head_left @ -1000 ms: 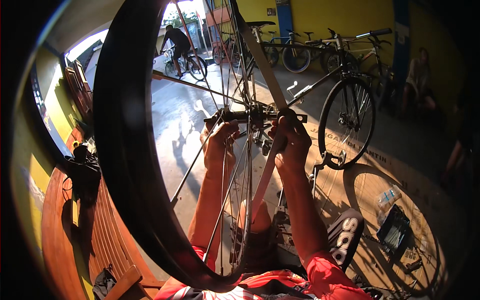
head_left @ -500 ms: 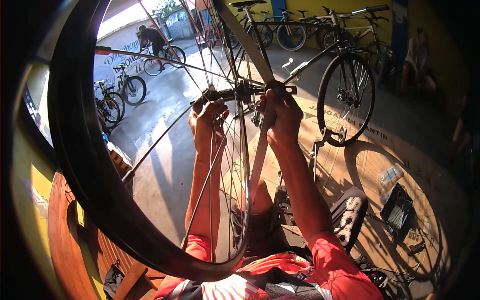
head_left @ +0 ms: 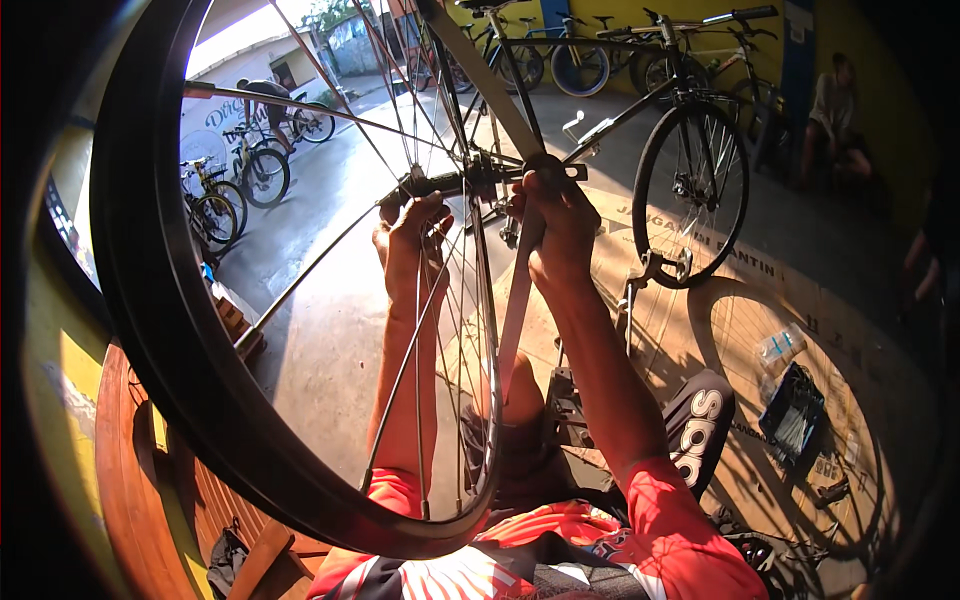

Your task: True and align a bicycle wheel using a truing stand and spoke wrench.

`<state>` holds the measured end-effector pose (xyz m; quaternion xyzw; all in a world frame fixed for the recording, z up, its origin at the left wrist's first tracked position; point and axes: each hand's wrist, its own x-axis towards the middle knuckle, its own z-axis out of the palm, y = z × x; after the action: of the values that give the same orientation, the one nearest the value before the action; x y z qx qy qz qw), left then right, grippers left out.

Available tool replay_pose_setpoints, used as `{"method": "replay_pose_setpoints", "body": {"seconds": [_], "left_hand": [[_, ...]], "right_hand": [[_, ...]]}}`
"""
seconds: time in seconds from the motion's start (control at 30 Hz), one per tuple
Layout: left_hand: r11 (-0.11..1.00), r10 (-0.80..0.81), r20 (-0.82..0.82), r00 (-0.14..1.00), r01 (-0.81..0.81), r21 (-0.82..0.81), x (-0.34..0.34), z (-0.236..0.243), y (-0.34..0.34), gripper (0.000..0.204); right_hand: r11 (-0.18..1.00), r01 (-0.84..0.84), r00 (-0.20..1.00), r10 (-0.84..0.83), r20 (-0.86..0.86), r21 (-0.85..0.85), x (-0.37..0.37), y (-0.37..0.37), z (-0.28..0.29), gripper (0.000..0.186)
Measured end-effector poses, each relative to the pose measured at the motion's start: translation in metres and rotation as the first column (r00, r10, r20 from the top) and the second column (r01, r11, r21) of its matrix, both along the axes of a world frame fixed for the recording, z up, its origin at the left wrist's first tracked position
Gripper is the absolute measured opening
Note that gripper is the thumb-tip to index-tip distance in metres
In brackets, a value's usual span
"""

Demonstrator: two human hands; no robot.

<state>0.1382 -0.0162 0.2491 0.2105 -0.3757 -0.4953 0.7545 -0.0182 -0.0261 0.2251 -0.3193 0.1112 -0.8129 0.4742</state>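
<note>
A spoked bicycle wheel with a black rim (head_left: 165, 330) stands upright in front of me, filling the left half of the view. Spokes run from the rim to a dark hub (head_left: 450, 184). Beneath the hub's left end, my left hand (head_left: 408, 240) is closed among the spokes, its fingertips pressed together; whatever they pinch is hidden. My right hand (head_left: 562, 225) is closed round a long flat grey metal bar (head_left: 518, 320) at the hub's right side, its thumb by the axle end. The bar stretches above and below this hand.
A black bicycle (head_left: 690, 195) stands ahead on the right, over brown cardboard (head_left: 640, 320). A dark tray of thin parts (head_left: 793, 415) lies there beside a clear plastic bag (head_left: 780, 348). At left is a wooden bench (head_left: 135, 470). Several bicycles and other people are farther back.
The wheel and my hands sit slightly farther left and higher, with both grips alike. In the background a person has bent over and shifted left with a bicycle.
</note>
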Motion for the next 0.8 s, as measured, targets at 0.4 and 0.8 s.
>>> {"method": "replay_pose_setpoints", "body": {"seconds": [0.4,0.8], "left_hand": [[0.999,0.033,0.035,0.999,-0.033,0.009,-0.004,0.003,0.002,0.022],[1.000,-0.010,0.072,0.997,0.009,0.014,-0.004,-0.018,-0.017,0.029]], "right_hand": [[1.000,0.016,1.000,-0.016,-0.009,0.007,0.001,0.000,0.002,0.036],[0.984,-0.178,0.984,0.177,-0.035,-0.008,-0.010,-0.033,-0.003,0.024]]}}
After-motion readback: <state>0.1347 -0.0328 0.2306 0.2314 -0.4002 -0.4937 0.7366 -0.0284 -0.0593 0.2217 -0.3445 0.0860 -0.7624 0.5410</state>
